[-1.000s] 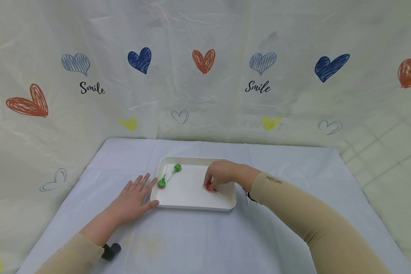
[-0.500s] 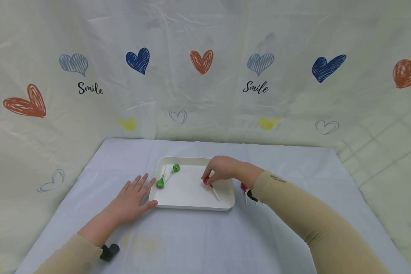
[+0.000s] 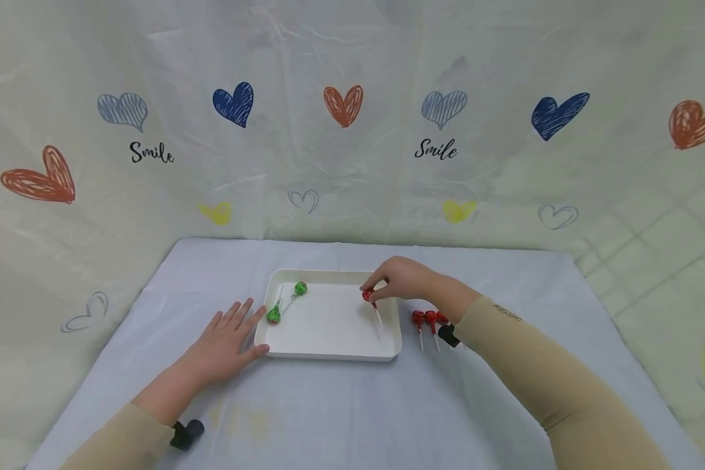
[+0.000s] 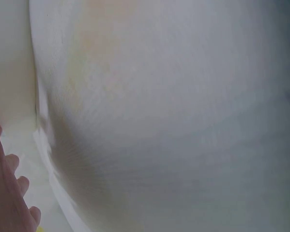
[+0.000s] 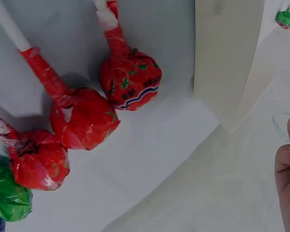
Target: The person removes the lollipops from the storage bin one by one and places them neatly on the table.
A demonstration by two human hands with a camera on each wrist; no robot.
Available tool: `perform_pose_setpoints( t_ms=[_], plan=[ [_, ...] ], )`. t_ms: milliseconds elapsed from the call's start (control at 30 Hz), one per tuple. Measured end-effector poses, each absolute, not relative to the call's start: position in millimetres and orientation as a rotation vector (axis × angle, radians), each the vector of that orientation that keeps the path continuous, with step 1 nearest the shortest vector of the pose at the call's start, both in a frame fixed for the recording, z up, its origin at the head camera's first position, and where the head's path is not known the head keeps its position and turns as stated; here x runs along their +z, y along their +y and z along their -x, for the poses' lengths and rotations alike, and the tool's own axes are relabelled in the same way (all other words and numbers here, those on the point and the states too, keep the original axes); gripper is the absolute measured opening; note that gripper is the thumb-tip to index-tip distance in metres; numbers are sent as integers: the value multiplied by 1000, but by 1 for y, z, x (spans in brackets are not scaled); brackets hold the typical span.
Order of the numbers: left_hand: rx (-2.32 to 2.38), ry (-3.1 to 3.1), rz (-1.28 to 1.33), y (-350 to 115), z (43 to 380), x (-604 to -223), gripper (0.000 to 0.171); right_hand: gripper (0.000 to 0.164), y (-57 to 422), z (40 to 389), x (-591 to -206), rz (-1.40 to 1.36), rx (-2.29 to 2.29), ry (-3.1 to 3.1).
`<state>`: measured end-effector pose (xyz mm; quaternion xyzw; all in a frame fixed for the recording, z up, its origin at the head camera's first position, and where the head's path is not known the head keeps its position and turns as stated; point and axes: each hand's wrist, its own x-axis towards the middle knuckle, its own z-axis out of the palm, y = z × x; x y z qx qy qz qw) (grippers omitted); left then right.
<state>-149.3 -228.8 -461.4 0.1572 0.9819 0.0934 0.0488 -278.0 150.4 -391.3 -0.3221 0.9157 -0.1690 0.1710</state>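
Observation:
My right hand [image 3: 408, 277] pinches a red lollipop [image 3: 367, 296] by its wrapped head over the right part of a white tray [image 3: 329, 357]. Its white stick points down toward the front; whether it touches the tray floor I cannot tell. Two green lollipops lie at the tray's left end, one green lollipop [image 3: 273, 314] nearer me and another green lollipop [image 3: 301, 288] farther back. My left hand [image 3: 223, 343] lies with spread, straight fingers against the tray's left edge. In the left wrist view, only the fingertips [image 4: 22, 184] and part of that hand show.
Right of the tray, several red lollipops [image 3: 431, 318] lie in a row on the white cloth, partly behind the right wrist's black camera [image 3: 448, 335]. The right wrist view also shows a green lollipop [image 5: 9, 193] in that row. A curtain printed with hearts hangs behind the table.
My right hand has moved right and toward the back with the red lollipop, uncovering more of the row beside the tray. The left hand has stayed by the tray's edge.

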Motion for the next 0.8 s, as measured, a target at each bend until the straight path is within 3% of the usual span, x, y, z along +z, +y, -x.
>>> perform_pose_setpoints(
  t_ms=[800],
  plan=[
    [279,2993,-490,-232,152,-468,84,36,303,251,-399,421,-660,2753]
  ],
)
